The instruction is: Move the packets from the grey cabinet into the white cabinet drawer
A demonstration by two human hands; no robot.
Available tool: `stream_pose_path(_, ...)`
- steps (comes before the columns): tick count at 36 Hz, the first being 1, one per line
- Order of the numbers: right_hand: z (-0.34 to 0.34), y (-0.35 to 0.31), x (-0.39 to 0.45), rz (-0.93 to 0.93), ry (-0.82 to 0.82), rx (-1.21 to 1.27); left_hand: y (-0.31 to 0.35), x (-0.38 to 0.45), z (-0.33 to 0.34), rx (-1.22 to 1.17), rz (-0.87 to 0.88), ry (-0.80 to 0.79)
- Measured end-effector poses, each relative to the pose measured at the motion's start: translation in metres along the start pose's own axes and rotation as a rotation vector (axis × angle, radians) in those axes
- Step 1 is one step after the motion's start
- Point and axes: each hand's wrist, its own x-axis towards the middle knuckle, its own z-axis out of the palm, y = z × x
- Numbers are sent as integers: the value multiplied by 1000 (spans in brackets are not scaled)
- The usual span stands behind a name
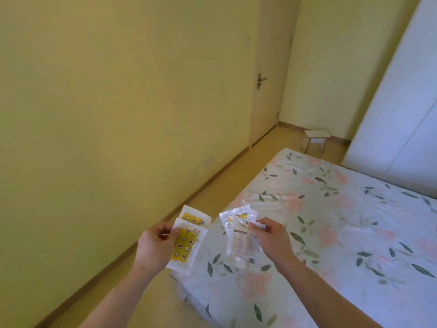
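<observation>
My left hand [156, 247] grips two white packets with yellow star-patterned fronts [186, 242], one overlapping the other, held over the floor beside the bed corner. My right hand [269, 237] pinches a small bunch of clear plastic packets [238, 235] with printed labels, held above the bed's near corner. Both bunches are in the air and do not touch each other. Neither the grey cabinet nor a white cabinet drawer can be made out from here.
A bed with a floral sheet [331, 221] fills the lower right. A yellow wall runs along the left, with a closed door [267, 74] at the far end. A small white stool [315, 140] stands on the floor near a tall white wardrobe [402, 102].
</observation>
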Motion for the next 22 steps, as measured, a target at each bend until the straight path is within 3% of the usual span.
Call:
stream_pose_path(6,88,-52,75,-83,-133,-42,-16,73,-57,-32,-78,119)
stream_pose_path(13,184,-86,154,-42,-200,-44,-38,184,-107,-27,-86,181)
stream_pose_path(22,281,-118,237,17,-154,-86,-49,347,-159,27,-43,38)
